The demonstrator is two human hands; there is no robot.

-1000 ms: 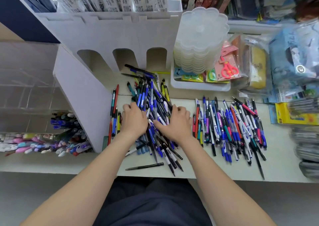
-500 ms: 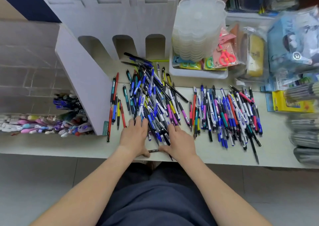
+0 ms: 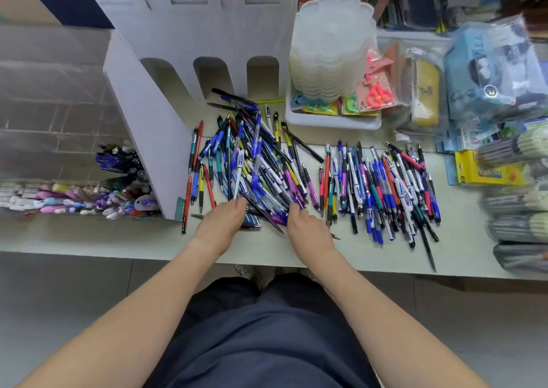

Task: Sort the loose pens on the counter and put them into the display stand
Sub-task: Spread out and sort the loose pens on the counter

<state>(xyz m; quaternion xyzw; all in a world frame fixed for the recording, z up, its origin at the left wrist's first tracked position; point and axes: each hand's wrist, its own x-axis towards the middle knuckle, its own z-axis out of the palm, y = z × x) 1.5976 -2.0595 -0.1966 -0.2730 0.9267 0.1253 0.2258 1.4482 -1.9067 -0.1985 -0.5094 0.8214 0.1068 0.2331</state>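
Note:
A tangled heap of loose pens (image 3: 255, 162), mostly blue, black and white, lies mid-counter. My left hand (image 3: 221, 224) and my right hand (image 3: 308, 227) sit at its near end, fingertips touching the pen ends. I cannot see either hand gripping a pen. Further right, a second lot of pens (image 3: 385, 186) lies in a rough parallel row. A few pens (image 3: 197, 174) lie beside the side wall of the white display stand (image 3: 142, 120), which has three arched slots at the back. Left of that wall, a clear stand holds pens (image 3: 118, 180).
A stack of translucent tubs (image 3: 332, 46) stands in a white tray (image 3: 332, 125) behind the pens, with packaged scissors (image 3: 379, 94) beside it. Bagged goods (image 3: 498, 70) and a yellow box (image 3: 486, 171) crowd the right. The counter's front edge (image 3: 118, 248) runs just below my wrists.
Both hands have slid back from the middle of the heap to its near end, dragging the pens into a longer spread. The view has tilted down a little.

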